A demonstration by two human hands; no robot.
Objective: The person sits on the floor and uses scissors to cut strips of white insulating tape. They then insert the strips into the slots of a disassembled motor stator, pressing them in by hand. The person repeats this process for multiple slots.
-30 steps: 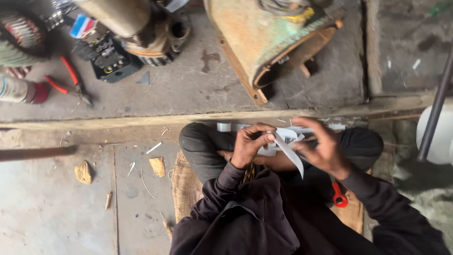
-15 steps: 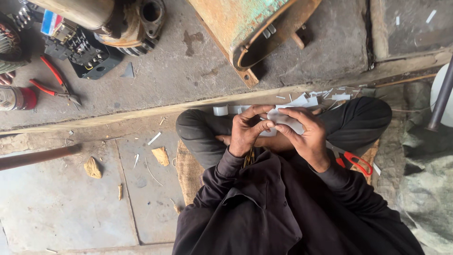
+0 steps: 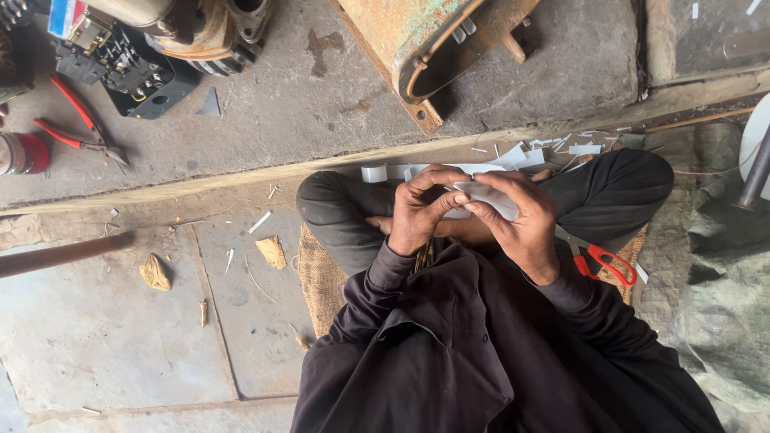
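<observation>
I sit cross-legged on a burlap mat [image 3: 319, 281], in dark clothes. Both hands meet in front of my lap around a white strip of stiff sheet [image 3: 489, 198]. My left hand [image 3: 421, 208] pinches the strip's left end with thumb and fingers. My right hand [image 3: 520, 216] grips its right part, fingers curled over it. Several white offcut strips [image 3: 513, 156] lie on the floor just beyond my hands. Red-handled scissors [image 3: 605, 261] rest by my right knee, untouched.
Red-handled pliers [image 3: 80, 128], a black electrical part [image 3: 128, 76] and a motor housing [image 3: 200, 32] lie at top left on a raised concrete step. A rusty green metal casing [image 3: 433, 40] stands above. Stone chips [image 3: 155, 273] dot the floor at left. A grey cloth [image 3: 722, 305] lies right.
My hands have come closer together on the white strip, which was pointing down from my right hand earlier. The view has shifted so the scissors show by my right knee.
</observation>
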